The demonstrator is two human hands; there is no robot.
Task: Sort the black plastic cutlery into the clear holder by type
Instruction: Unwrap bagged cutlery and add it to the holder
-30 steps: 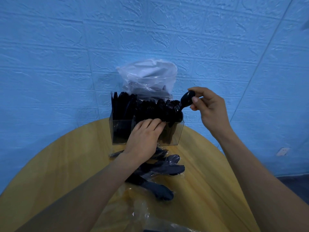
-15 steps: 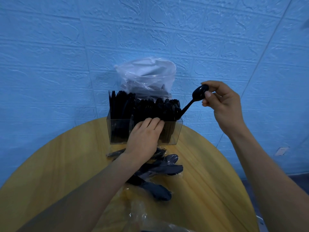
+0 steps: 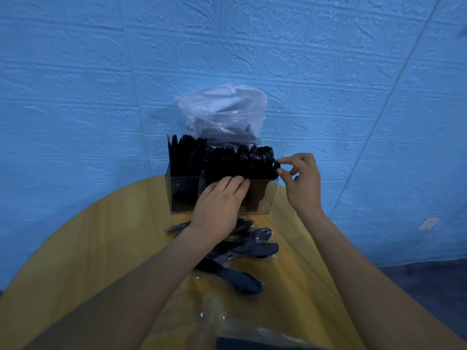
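Observation:
A clear holder (image 3: pixel 182 195) stands at the far side of the round wooden table, packed with upright black cutlery: knives (image 3: pixel 183 154) on the left, forks in the middle, spoons (image 3: pixel 257 157) on the right. My left hand (image 3: pixel 218 204) rests flat against the holder's front wall, fingers at its rim. My right hand (image 3: pixel 302 181) pinches the bowl of a black spoon (image 3: pixel 275 164) that stands in the holder's right compartment. Loose black cutlery (image 3: pixel 250 246), some in clear wrap, lies on the table in front of the holder.
A crumpled clear plastic bag (image 3: pixel 225 114) with more dark cutlery stands behind the holder against the blue wall. Clear wrapping (image 3: pixel 214 314) lies on the table near me. The table edge (image 3: pixel 326 228) curves away on the right, with floor beyond.
My right hand has brought the spoon down from the upper right into the holder's right compartment. My left hand has stayed on the holder's front.

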